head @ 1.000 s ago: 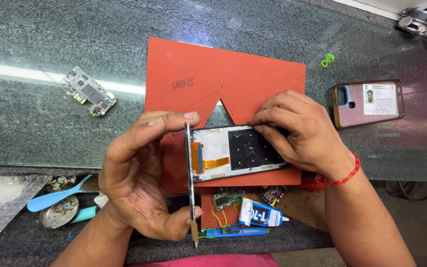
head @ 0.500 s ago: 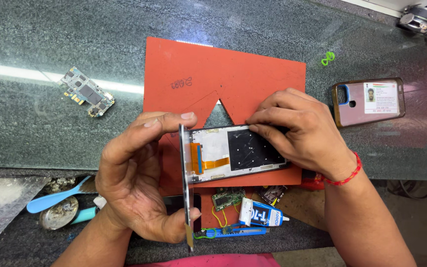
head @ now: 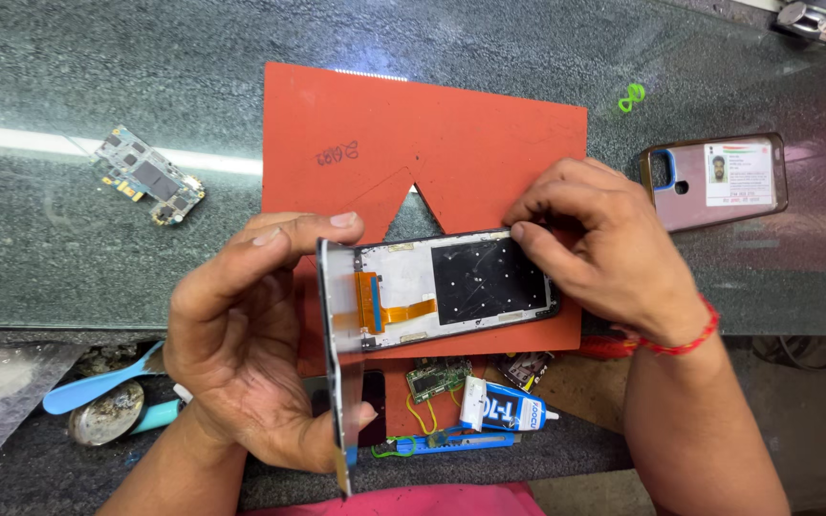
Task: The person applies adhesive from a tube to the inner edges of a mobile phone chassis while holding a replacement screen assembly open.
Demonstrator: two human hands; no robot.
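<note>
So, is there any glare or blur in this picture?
Head view: a bright streak of glare crosses the glass counter beside the loose circuit board; the left hand and the thin panel it holds are sharp, as is the right hand; the far corners look slightly soft.

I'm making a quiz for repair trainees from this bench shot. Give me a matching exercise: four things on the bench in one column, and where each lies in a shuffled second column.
Things:
1. loose circuit board
2. phone in a clear case
3. glue tube
4. blue plastic tool

Places:
A. near edge of the bench, just below the red mat
B. far right, on the glass top
C. far left, on the glass top
D. lower left, beside a round metal tin

Pairs: 1-C, 2-B, 3-A, 4-D
</note>
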